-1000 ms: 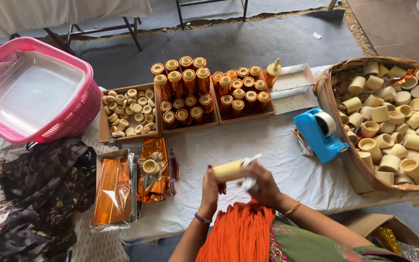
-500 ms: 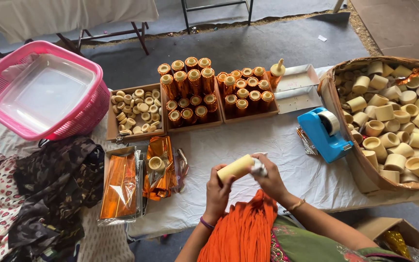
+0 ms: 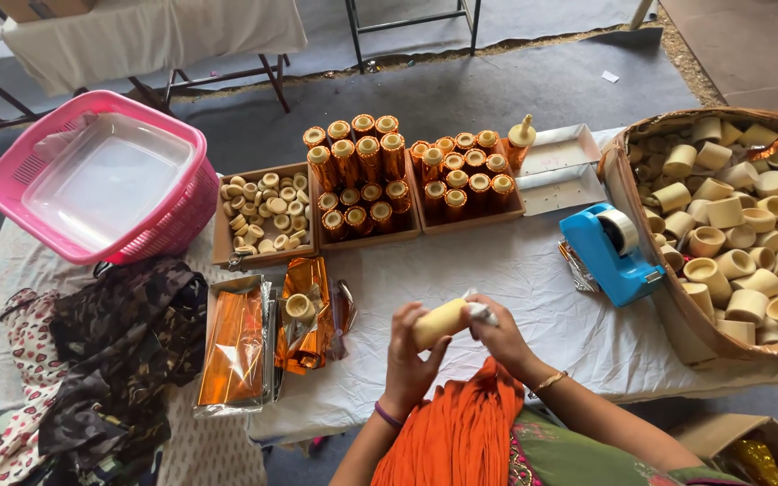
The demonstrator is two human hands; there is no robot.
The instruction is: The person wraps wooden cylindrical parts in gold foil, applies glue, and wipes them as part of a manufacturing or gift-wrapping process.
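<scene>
While the left hand wraps its grip around a cream tube, holding it tilted just above the worktop edge, the right hand pinches a scrap of white paper against the tube's upper end, grip narrow. Orange cloth lies below both hands. Left of them, orange foil sheets sit in an open packet, another crumpled foil beside it with a small cup on it. Further back, three cardboard trays: one of small cream caps, two of foil-wrapped tubes. Blue tape dispenser to the right, then a big box of bare cream tubes. Pink basket far left, dark patterned cloth below it.
</scene>
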